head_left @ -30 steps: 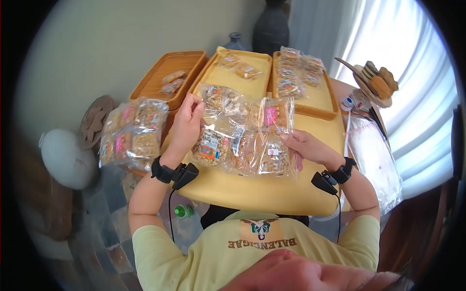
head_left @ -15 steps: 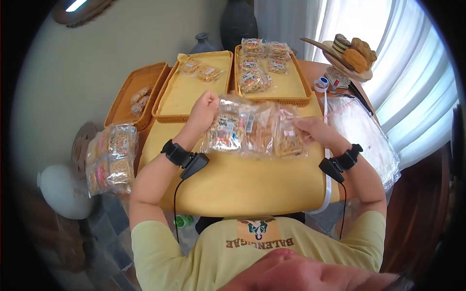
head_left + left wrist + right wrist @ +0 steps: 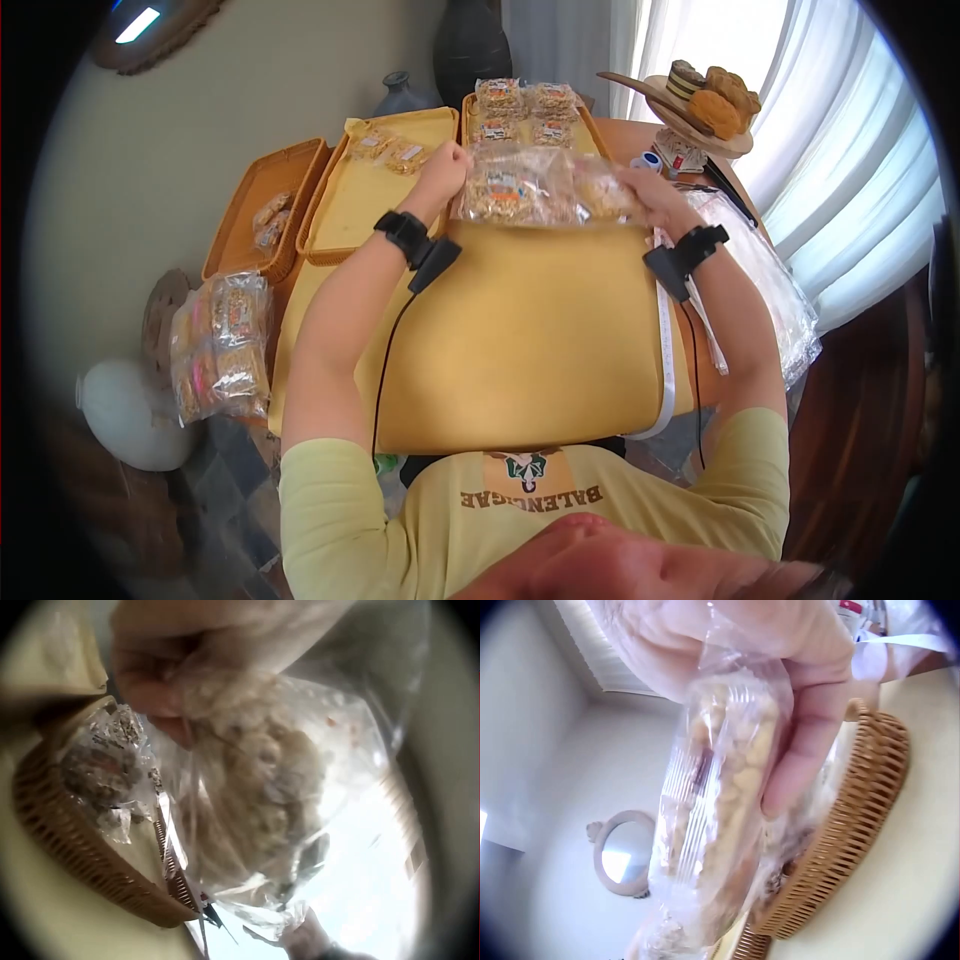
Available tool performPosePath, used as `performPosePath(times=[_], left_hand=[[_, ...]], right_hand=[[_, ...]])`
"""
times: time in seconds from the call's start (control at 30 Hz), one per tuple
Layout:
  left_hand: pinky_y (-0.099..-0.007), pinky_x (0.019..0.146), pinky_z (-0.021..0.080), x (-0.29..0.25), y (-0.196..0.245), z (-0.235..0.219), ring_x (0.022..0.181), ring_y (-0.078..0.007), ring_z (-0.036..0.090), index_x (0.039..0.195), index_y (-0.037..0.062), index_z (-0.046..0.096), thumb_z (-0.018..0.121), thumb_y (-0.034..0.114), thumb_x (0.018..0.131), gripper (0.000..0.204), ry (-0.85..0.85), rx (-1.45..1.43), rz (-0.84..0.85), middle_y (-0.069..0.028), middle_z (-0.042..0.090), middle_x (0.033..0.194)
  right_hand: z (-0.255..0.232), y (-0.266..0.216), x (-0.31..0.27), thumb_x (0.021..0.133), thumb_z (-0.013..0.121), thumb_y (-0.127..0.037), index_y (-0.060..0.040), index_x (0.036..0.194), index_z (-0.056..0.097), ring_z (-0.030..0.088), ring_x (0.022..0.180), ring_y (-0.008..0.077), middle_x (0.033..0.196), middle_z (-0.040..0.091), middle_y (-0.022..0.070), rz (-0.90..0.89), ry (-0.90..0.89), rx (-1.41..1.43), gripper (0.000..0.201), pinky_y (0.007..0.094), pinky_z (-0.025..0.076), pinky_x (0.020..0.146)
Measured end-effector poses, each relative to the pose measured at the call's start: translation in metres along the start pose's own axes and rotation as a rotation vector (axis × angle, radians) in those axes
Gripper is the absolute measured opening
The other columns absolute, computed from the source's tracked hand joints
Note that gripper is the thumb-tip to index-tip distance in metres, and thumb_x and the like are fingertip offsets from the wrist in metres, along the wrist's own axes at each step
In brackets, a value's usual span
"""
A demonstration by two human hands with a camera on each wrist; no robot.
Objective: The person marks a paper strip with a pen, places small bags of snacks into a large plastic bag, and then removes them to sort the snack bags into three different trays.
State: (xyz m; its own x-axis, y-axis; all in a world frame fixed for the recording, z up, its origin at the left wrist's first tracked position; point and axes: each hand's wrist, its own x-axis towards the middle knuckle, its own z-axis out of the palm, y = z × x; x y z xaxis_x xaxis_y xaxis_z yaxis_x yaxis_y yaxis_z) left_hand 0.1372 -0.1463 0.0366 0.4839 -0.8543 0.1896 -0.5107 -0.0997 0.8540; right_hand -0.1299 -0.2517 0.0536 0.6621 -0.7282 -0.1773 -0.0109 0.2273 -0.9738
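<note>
Both hands hold a clear plastic bag of wrapped puffed-grain and nut bars (image 3: pixel 515 190) by its two ends. The left hand (image 3: pixel 444 175) pinches the bag's left end, thumb and fingers closed on the film; the left wrist view shows the same hand (image 3: pixel 217 637) above the crinkled bag. At the other end, the right hand (image 3: pixel 652 195) grips the edge, and its fingers (image 3: pixel 810 742) lie along a wrapped bar (image 3: pixel 731 757) in the right wrist view. In the head view the bag overlaps the front of the right wicker tray (image 3: pixel 598 138), hiding part of it.
Several wrapped bars (image 3: pixel 500 95) lie in the right tray. Further left stand a cloth-lined tray (image 3: pixel 345 215) and a bare wicker tray (image 3: pixel 235 220), each with a few bars. Another filled bag (image 3: pixel 222 345) sits at the table's left edge. Clear bags (image 3: pixel 765 285) and white ribbon (image 3: pixel 668 370) lie right.
Both hands have carried the bag forward, away from the body, to the right tray's front. Its broad face has tipped back, and the arms are stretched further. The head view has shifted too.
</note>
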Motion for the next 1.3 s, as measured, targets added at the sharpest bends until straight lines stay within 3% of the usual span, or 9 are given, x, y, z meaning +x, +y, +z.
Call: performPosePath(times=[0.17, 0.23, 0.33, 0.47, 0.6, 0.9, 1.03, 1.23, 1.3], left_hand=[[-0.0235, 0.057, 0.038, -0.019, -0.030, 0.011, 0.064, -0.0095, 0.047, 0.078, 0.0051, 0.044, 0.053, 0.019, 0.083, 0.017, -0.165, -0.358, -0.066, -0.0021, 0.051, 0.071], [-0.0223, 0.057, 0.037, -0.043, -0.008, 0.008, 0.062, -0.0083, 0.043, 0.094, 0.0045, 0.044, 0.056, 0.026, 0.082, 0.027, -0.197, -0.452, -0.133, -0.0001, 0.048, 0.073], [-0.0208, 0.047, 0.039, -0.070, 0.005, 0.009, 0.065, -0.0083, 0.048, 0.125, 0.0050, 0.022, 0.057, 0.033, 0.080, 0.064, -0.323, -0.473, -0.124, -0.0053, 0.055, 0.085], [-0.0192, 0.042, 0.041, -0.077, 0.037, 0.002, 0.059, -0.0083, 0.050, 0.125, 0.0081, 0.024, 0.056, 0.026, 0.082, 0.056, -0.329, -0.390, -0.008, -0.0079, 0.050, 0.102], [-0.0180, 0.029, 0.027, -0.005, 0.068, -0.027, 0.036, -0.0051, 0.035, 0.112, 0.0122, 0.039, 0.049, 0.028, 0.085, 0.033, -0.323, -0.526, -0.006, -0.0062, 0.055, 0.089], [-0.0222, 0.038, 0.025, 0.073, 0.098, -0.046, 0.046, -0.0075, 0.031, 0.092, 0.0095, 0.043, 0.048, 0.023, 0.084, 0.016, -0.084, -0.540, 0.151, 0.0015, 0.038, 0.067], [-0.0231, 0.036, 0.027, 0.055, 0.112, -0.053, 0.044, -0.0080, 0.031, 0.092, 0.0084, 0.043, 0.048, 0.023, 0.084, 0.017, -0.137, -0.462, 0.152, 0.0004, 0.038, 0.063], [-0.0194, 0.029, 0.027, -0.017, 0.084, -0.039, 0.036, -0.0048, 0.031, 0.093, 0.0090, 0.046, 0.046, 0.029, 0.087, 0.021, -0.278, -0.457, -0.030, 0.0038, 0.038, 0.058], [-0.0165, 0.026, 0.025, -0.044, 0.072, -0.034, 0.033, -0.0015, 0.030, 0.095, 0.0126, 0.047, 0.043, 0.029, 0.088, 0.018, -0.345, -0.438, -0.125, 0.0038, 0.050, 0.064]], right_hand=[[-0.036, 0.045, 0.008, 0.085, 0.048, -0.016, 0.0012, 0.098, 0.052, 0.061, 0.076, 0.0143, 0.082, 0.060, 0.0070, 0.183, 0.110, -0.258, 0.022, 0.0254, 0.051, 0.063], [-0.018, 0.043, -0.005, 0.085, 0.049, -0.016, -0.0014, 0.103, 0.050, 0.059, 0.082, 0.0120, 0.089, 0.060, 0.0070, 0.142, -0.077, 0.290, 0.023, 0.0242, 0.051, 0.061], [-0.010, 0.045, -0.018, 0.086, 0.047, -0.017, -0.0024, 0.107, 0.047, 0.059, 0.085, 0.0138, 0.096, 0.058, 0.0072, 0.123, -0.100, 0.067, 0.026, 0.0267, 0.053, 0.059], [-0.010, 0.010, -0.018, 0.085, 0.047, -0.017, -0.0032, 0.108, 0.048, 0.057, 0.088, 0.0185, 0.098, 0.056, 0.0055, 0.128, -0.168, 0.133, 0.027, 0.0315, 0.053, 0.066], [-0.009, -0.043, 0.006, 0.085, 0.047, -0.017, -0.0002, 0.108, 0.047, 0.060, 0.080, 0.0239, 0.097, 0.056, 0.0109, -0.097, -0.074, 0.177, 0.029, 0.0274, 0.054, 0.058], [-0.002, -0.111, 0.060, 0.082, 0.055, -0.016, 0.0080, 0.104, 0.044, 0.061, 0.072, 0.0198, 0.092, 0.052, 0.0178, -0.288, -0.014, 0.151, 0.034, 0.0223, 0.056, 0.060], [0.015, -0.119, 0.027, 0.082, 0.055, -0.018, 0.0060, 0.106, 0.045, 0.061, 0.069, 0.0188, 0.089, 0.053, 0.0181, -0.363, 0.018, 0.083, 0.035, 0.0202, 0.056, 0.057], [-0.006, -0.070, -0.009, 0.084, 0.051, -0.022, -0.0030, 0.110, 0.046, 0.060, 0.067, 0.0153, 0.093, 0.056, 0.0087, 0.001, -0.257, 0.039, 0.033, 0.0239, 0.055, 0.054], [-0.001, -0.040, -0.034, 0.085, 0.048, -0.022, -0.0053, 0.112, 0.044, 0.060, 0.064, 0.0154, 0.091, 0.057, 0.0066, 0.009, -0.273, 0.080, 0.032, 0.0242, 0.054, 0.050]])
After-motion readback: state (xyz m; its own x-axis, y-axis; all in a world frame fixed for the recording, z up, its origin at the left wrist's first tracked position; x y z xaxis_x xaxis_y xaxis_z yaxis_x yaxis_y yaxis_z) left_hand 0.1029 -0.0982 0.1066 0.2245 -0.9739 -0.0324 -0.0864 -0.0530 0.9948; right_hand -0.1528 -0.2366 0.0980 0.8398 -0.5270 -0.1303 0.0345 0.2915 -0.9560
